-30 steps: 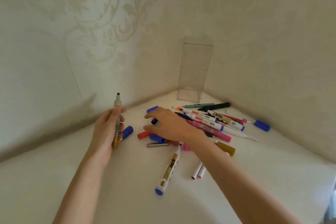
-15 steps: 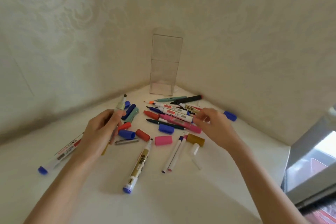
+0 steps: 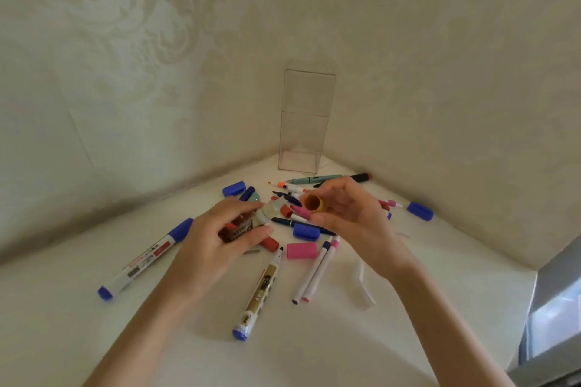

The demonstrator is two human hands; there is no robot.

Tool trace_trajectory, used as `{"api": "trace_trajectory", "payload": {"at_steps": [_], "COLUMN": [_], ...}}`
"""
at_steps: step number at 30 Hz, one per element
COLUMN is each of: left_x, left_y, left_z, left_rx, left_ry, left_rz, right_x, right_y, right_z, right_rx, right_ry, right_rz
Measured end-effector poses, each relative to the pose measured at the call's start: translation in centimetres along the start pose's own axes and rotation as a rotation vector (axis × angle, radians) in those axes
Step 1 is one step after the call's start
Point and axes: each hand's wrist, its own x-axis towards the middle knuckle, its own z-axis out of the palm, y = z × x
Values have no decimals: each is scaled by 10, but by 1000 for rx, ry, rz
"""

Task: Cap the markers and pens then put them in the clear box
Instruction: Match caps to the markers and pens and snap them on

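The left hand (image 3: pixel 220 239) grips a marker (image 3: pixel 248 223); the right hand (image 3: pixel 349 214) pinches a gold cap (image 3: pixel 312 203), its mouth facing the marker's tip.

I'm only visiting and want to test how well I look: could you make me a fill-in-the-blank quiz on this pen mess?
The right hand pinches a gold ____ in its fingers.
The left hand grips a ____.
The clear box in the corner holds ____ pens.
Between the tip of the gold-labelled marker and the two thin pens lies a ____ cap.
Missing words: cap; marker; no; pink.
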Motion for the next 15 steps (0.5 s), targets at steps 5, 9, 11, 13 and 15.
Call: {"api": "trace_trajectory", "payload": {"at_steps": [5, 9, 11, 13, 15], "left_x": [-1, -2, -4, -6, -7], "left_y": [0, -1, -1, -1, 1], "left_z": [1, 2, 3, 4, 5], "left_rx": [79, 262, 312, 355, 430], "left_ry": [-66, -72, -66, -68, -87], "left_rz": [100, 169, 185, 201, 255], "right_x": [3, 0, -2, -4, -6], "right_y": [14, 17, 16, 16, 14], "right_z": [12, 12, 17, 22, 27], "right_rx": [-34, -166, -235, -231, -91], "right_ry": [26, 13, -40, -50, -9], "right_rz": [-44, -91, -124, -121, -79]}}
